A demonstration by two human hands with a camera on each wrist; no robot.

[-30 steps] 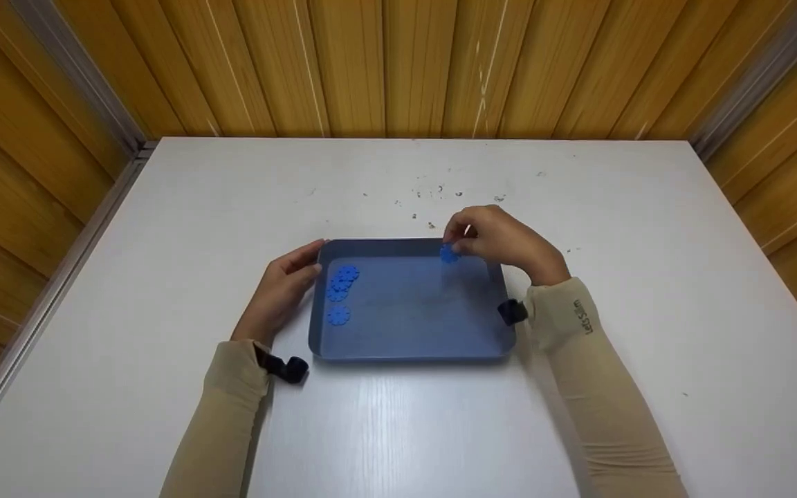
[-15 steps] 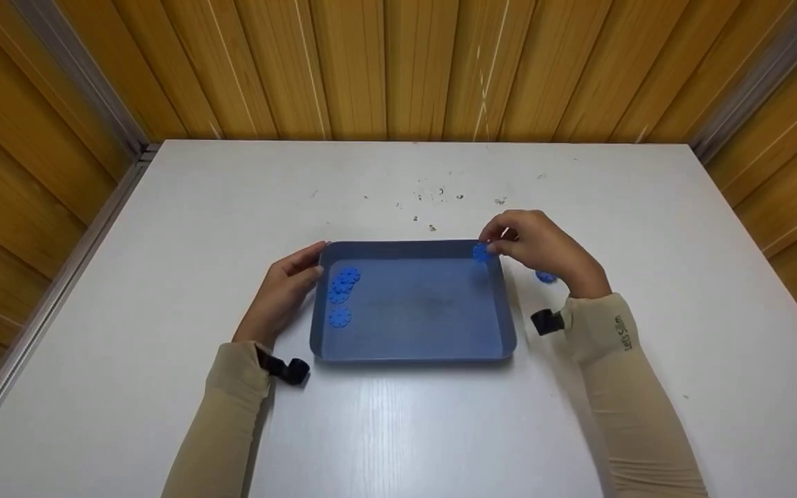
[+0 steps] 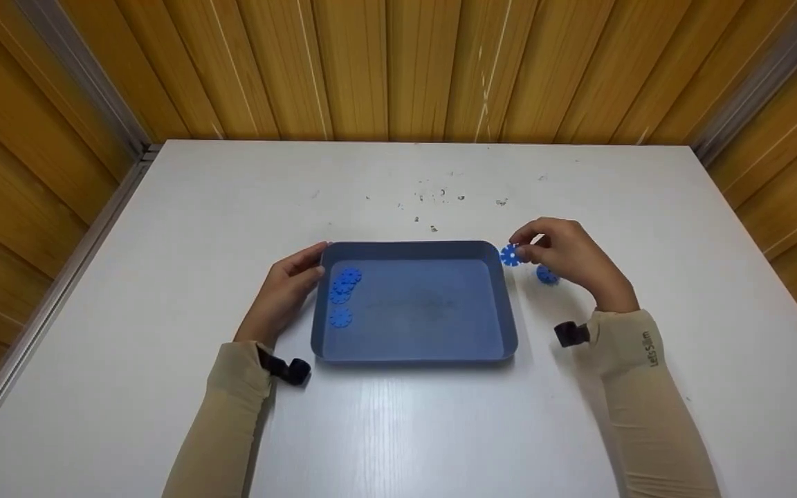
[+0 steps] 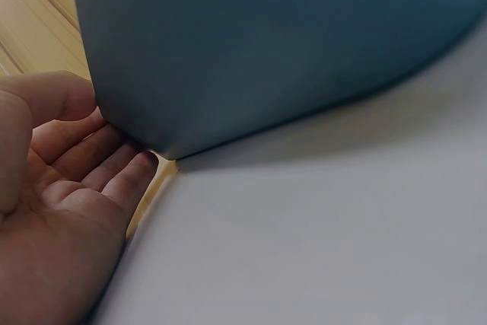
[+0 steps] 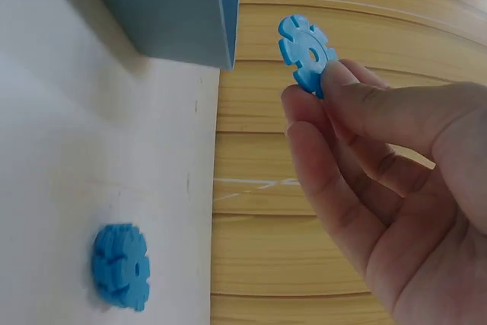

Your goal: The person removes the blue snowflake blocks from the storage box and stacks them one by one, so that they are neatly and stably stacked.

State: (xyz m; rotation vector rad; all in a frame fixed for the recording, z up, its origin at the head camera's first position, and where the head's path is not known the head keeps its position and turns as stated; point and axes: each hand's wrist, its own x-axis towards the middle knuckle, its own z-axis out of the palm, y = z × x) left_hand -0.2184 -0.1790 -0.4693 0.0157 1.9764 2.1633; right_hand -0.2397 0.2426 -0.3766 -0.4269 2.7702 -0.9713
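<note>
My left hand (image 3: pixel 277 290) rests against the left side of the blue-grey tray (image 3: pixel 412 360), thumb and fingers touching its outer wall near the far left corner. The left wrist view shows those fingers (image 4: pixel 114 165) at the bottom of the tray wall. Just past the tray's right rim, my right hand (image 3: pixel 564 252) pinches a blue notched building disc (image 3: pixel 510 255) between thumb and fingertips, raised above the table. Below that hand a stack of such discs (image 5: pixel 122 266) lies on the table. Inside the tray, several discs (image 3: pixel 340 317) lie along the left side, some overlapping.
The white table (image 3: pixel 398 429) extends around the tray, with small dark marks beyond the tray's far edge. Wood-look panels (image 3: pixel 412 69) stand behind it and at both sides. A small black wrist camera (image 3: pixel 571 334) sits on each sleeve.
My right hand has moved right with its disc, from over the tray's far right part to outside its right rim. The disc stack beside the tray has come into view. My left hand stays put.
</note>
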